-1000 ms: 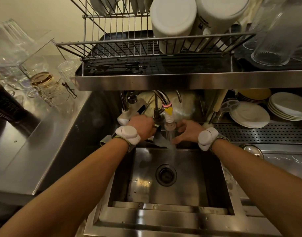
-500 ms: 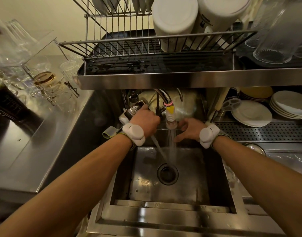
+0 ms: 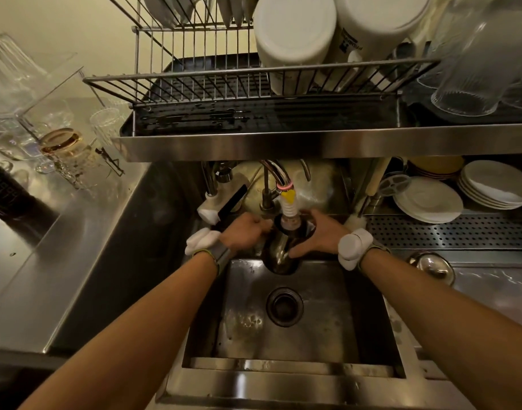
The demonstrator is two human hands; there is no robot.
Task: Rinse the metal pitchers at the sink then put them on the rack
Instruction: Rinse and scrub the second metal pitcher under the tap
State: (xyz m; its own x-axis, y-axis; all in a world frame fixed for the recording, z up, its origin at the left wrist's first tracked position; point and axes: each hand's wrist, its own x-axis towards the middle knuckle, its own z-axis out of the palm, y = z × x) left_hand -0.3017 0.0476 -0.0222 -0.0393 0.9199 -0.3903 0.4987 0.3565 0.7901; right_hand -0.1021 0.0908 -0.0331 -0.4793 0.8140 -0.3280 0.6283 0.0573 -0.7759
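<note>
Pitchers made of metal need a rinse here, and one metal pitcher (image 3: 280, 253) is up under the tap now, over the back of the sink (image 3: 283, 362).

Far on the left, clear glasses (image 3: 58, 149) sit on the steel counter (image 3: 40, 261). Next comes the left hand (image 3: 243, 235). It is closed on the pitcher's left side, near the top. I cannot see if it has the handle. In the middle, the tap nozzle (image 3: 288, 207) points right into the pitcher's open mouth. The pitcher is tipped a bit, with its shiny round bottom toward the drain (image 3: 284, 306). The right hand (image 3: 319, 235) is spread wide and cups the pitcher's right side. Farther right, white plates (image 3: 428, 199) sit in stacks on a holey tray.

Up above, the rack (image 3: 254, 81) has white tubs (image 3: 295, 39) and tall glasses in it. Its left part looks free.

To rinse well, I think both hands should keep a firm hold, since wet metal is slippery. Let water fill it a little, swish it round, then tip it out over the drain. Keep the mouth right under the nozzle so water does not splash out.
</note>
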